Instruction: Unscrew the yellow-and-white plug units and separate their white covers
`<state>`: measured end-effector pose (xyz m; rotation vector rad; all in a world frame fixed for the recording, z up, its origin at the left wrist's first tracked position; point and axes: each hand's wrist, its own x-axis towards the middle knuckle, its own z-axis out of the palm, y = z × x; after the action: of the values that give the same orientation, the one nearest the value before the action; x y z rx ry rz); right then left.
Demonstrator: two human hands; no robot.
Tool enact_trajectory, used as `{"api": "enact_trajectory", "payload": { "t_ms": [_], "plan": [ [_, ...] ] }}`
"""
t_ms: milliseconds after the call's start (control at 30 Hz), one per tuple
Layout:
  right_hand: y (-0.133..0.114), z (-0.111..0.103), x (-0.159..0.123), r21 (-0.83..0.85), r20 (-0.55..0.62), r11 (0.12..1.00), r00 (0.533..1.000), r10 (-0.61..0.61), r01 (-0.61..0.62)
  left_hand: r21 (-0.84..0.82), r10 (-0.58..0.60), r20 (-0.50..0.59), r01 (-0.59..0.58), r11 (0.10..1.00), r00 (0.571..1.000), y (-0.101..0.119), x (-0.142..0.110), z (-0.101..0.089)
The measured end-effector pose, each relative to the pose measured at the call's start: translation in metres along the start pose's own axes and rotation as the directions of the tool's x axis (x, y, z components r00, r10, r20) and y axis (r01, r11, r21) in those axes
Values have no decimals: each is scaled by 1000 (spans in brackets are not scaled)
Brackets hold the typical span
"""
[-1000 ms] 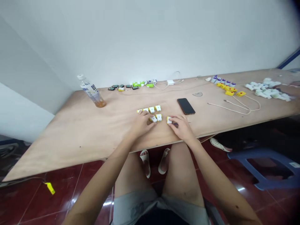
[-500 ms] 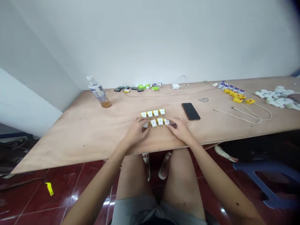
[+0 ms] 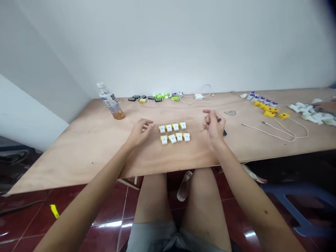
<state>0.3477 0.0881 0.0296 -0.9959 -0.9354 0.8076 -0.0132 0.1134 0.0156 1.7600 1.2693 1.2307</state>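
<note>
Plywood table (image 3: 78, 154): front edge passing just below both wrists, rear edge along a white wall (image 3: 168, 42). Wide bare board toward the left end; open strip between the work area and the front edge.

Two rows of white-and-yellow blocks (image 3: 173, 132), four per row, lying flat near mid-table, rows just apart, no hand in contact.

Left hand (image 3: 140, 132): open, fingers loosely curved and apart, empty, raised just left of the rear row, touching nothing.

Right hand (image 3: 214, 126): fingers drawn together, pinching a small dark item (image 3: 218, 120), too small to identify, just right of the blocks. Black phone (image 3: 225, 132) directly behind that hand, mostly hidden.

Farther back, a plastic bottle (image 3: 111, 105) near the rear left, a white charger (image 3: 198, 96) with its cable along the rear edge, yellow parts (image 3: 269, 111) and a white pile (image 3: 312, 115) toward the right end.
</note>
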Motion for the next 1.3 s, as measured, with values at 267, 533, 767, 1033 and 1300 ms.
{"api": "enact_trajectory", "payload": {
  "t_ms": [267,533,767,1033,1300],
  "plan": [
    [40,52,74,370,158,852,929,336,-371,-448,-273,-131,189,874,953,-42,65,-18],
    [69,45,79,352,240,821,892,384,-448,-708,-332,120,316,632,935,-64,96,-28],
    [78,38,84,373,289,802,880,377,-467,-805,-344,152,318,500,927,-67,105,-19],
    [75,33,84,362,323,800,869,375,-479,-849,-343,252,377,371,905,-57,100,-20],
    [73,35,85,326,319,807,861,396,-493,-838,-396,255,406,365,882,-53,100,-22]
  ]
}}
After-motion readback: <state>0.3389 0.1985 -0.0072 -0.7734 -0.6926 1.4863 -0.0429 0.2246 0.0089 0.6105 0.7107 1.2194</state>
